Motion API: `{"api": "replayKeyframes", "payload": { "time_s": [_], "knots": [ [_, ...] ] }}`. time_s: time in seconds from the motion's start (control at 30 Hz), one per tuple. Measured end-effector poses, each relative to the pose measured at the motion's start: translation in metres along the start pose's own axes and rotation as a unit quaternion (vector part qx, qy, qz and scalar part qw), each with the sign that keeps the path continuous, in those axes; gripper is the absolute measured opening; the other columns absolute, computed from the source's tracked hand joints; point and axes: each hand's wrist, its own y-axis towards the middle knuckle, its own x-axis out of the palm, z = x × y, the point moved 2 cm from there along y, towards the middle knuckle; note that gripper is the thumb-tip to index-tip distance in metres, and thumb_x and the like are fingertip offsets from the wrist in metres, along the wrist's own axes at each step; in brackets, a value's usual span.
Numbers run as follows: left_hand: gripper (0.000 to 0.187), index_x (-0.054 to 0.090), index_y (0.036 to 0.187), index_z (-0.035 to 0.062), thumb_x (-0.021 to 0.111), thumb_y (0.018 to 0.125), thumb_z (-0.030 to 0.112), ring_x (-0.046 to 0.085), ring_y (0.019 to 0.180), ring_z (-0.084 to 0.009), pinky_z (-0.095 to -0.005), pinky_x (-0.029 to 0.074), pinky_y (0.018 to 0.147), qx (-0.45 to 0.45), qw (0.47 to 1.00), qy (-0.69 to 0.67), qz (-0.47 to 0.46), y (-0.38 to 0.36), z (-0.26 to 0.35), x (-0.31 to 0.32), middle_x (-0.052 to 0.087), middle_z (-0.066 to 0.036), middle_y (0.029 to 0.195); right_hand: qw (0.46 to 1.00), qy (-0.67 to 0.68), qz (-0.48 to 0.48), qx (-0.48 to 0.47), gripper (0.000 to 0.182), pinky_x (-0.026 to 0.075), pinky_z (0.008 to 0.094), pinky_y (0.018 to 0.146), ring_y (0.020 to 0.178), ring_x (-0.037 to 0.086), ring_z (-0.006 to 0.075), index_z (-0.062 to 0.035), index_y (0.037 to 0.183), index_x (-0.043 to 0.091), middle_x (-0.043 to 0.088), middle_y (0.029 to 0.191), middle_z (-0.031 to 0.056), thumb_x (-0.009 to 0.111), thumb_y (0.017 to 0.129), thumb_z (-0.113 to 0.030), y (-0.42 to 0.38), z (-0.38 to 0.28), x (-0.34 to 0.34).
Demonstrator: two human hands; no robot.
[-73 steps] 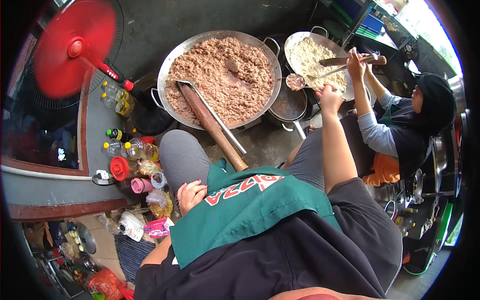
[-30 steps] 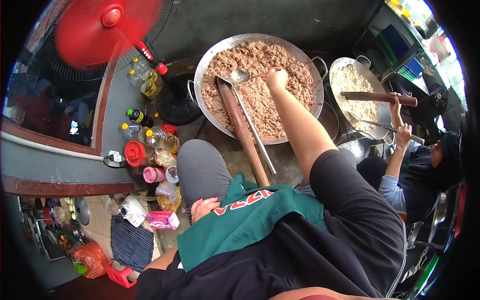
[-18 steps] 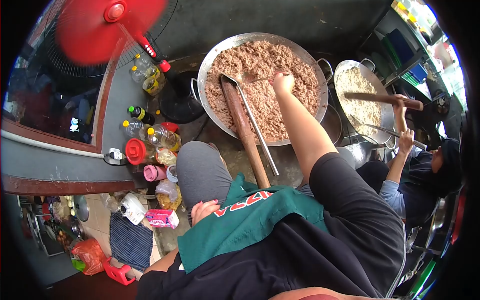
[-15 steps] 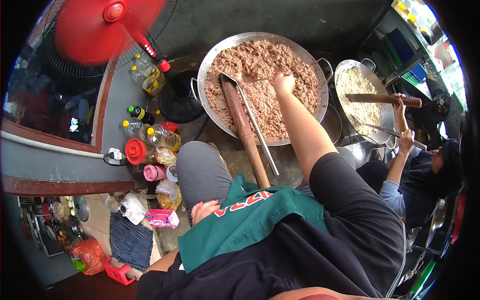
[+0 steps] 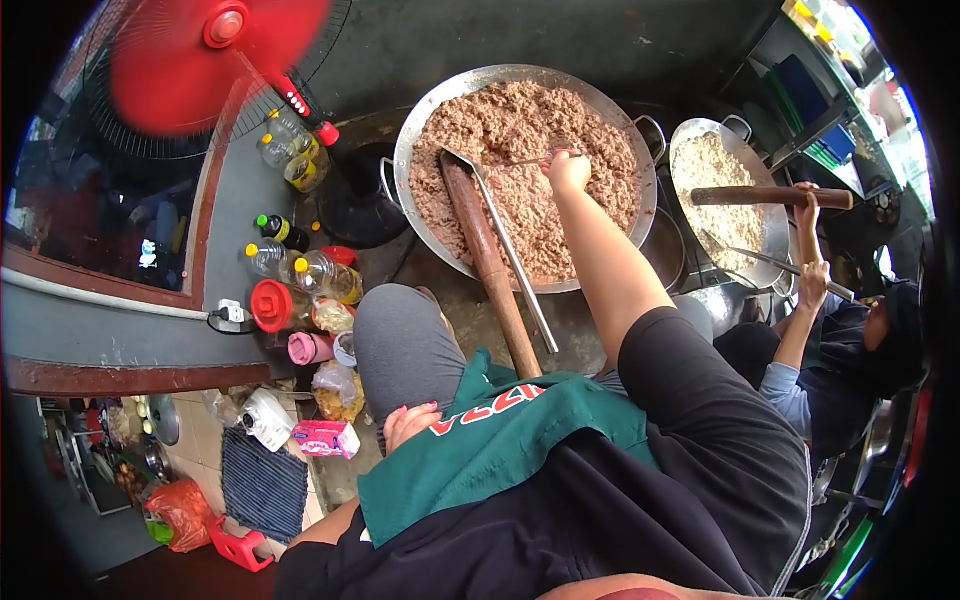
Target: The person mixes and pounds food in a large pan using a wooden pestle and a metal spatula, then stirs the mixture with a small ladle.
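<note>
A large metal wok [image 5: 425, 103] holds a heap of brownish, crumbly shredded food [image 5: 540, 105]. My right hand [image 5: 568, 172] reaches over its middle, fingers closed round the handle of a thin spoon [image 5: 520, 160]; the spoon's far end dips into the food. A long wooden paddle [image 5: 487, 260] leans from the food toward my lap, untouched by my hands. Alongside it lies a metal-handled turner [image 5: 515, 255]. My left hand [image 5: 408, 425] lies on my grey-clad thigh, holding nothing, fingers stretched out and partly covered by the green apron [image 5: 500, 460].
At right, a co-worker [image 5: 850, 340] grips a wooden paddle [image 5: 770, 197] and a metal turner [image 5: 775, 262] over a second wok [image 5: 745, 155] of paler food. Bottles [image 5: 330, 275], jars and bags line the left wall. A red fan [image 5: 228, 25] spins at upper left.
My right hand and the spoon have shifted very slightly within the wok. The co-worker's wooden paddle has moved a little to the right. My left hand stays put.
</note>
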Motion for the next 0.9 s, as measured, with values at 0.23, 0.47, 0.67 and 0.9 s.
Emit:
{"api": "replayKeyframes", "payload": {
  "time_s": [0.23,0.47,0.67,0.9],
  "knots": [
    [0.018,0.062,0.09,0.0095,0.062,0.075,0.02,0.061,0.103,-0.0183,-0.0411,0.036,0.096,-0.016,0.998,-0.033,-0.041,-0.002,-0.001,-0.003,0.065,-0.003,0.098,0.999,0.027,0.017,0.028,0.014,0.054,0.0289,0.047,0.056,0.065,0.0227,0.0035,0.095,0.054,0.063,0.084,0.0162,0.044,0.095,-0.007,0.005,0.009,-0.004],
    [0.013,0.062,0.083,0.0095,0.062,0.074,0.019,0.061,0.102,-0.0199,-0.0426,0.036,0.097,-0.016,0.999,-0.034,-0.032,0.004,0.009,-0.005,0.065,-0.004,0.096,0.989,0.14,-0.009,0.04,0.019,0.058,0.0315,0.052,0.063,0.067,0.028,0.0065,0.096,0.054,0.063,0.083,0.0204,0.044,0.095,-0.01,-0.004,0.003,-0.014],
    [0.014,0.062,0.081,0.0087,0.061,0.073,0.019,0.063,0.101,-0.0205,-0.0429,0.036,0.097,0.026,0.999,-0.03,-0.007,-0.004,0.006,0.001,0.065,-0.004,0.094,0.985,0.17,-0.017,0.021,0.017,0.057,0.0312,0.051,0.062,0.066,0.028,0.008,0.093,0.053,0.062,0.078,0.0206,0.044,0.092,-0.006,-0.026,-0.041,-0.067],
    [0.02,0.062,0.082,0.0062,0.061,0.071,0.022,0.063,0.099,-0.0243,-0.0441,0.039,0.095,0.084,0.995,-0.05,-0.001,-0.003,0.004,0.001,0.064,-0.007,0.093,0.991,0.12,-0.027,-0.048,0.023,0.059,0.0298,0.059,0.073,0.068,0.0313,0.0126,0.1,0.051,0.063,0.087,0.0257,0.045,0.09,-0.008,-0.046,-0.078,-0.183]
  ]
}}
